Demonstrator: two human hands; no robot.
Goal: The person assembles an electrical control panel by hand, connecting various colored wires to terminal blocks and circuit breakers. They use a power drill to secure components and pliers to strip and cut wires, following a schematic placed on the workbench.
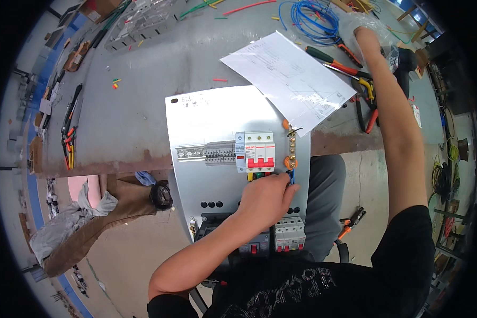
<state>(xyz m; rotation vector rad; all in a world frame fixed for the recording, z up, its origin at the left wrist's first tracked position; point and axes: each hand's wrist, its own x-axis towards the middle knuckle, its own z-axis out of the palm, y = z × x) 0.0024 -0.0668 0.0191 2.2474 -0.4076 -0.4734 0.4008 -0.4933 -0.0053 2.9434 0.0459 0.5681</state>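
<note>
My left hand (266, 199) is closed at the lower end of a brass terminal bar (292, 144), its fingers around a short blue wire (291, 177). Beneath it is a white metal mounting panel (206, 119), resting against the table edge. Just above that hand sits a white circuit breaker (261, 151) with red toggles, and coloured wire ends show under it. My right arm stretches to the far right, where my right hand (367, 41) reaches into a clear plastic bag (350, 24); its fingers are hidden. Grey terminal blocks (220, 153) sit on the panel's rail.
A printed diagram sheet (297, 77) overlaps the panel's upper right. Pliers (367, 90) and screwdrivers (336, 64) lie beside my right forearm. Behind them is a blue wire coil (315, 24). Another small breaker (290, 234) is low on the panel. Pens and tools (70, 132) lie at left.
</note>
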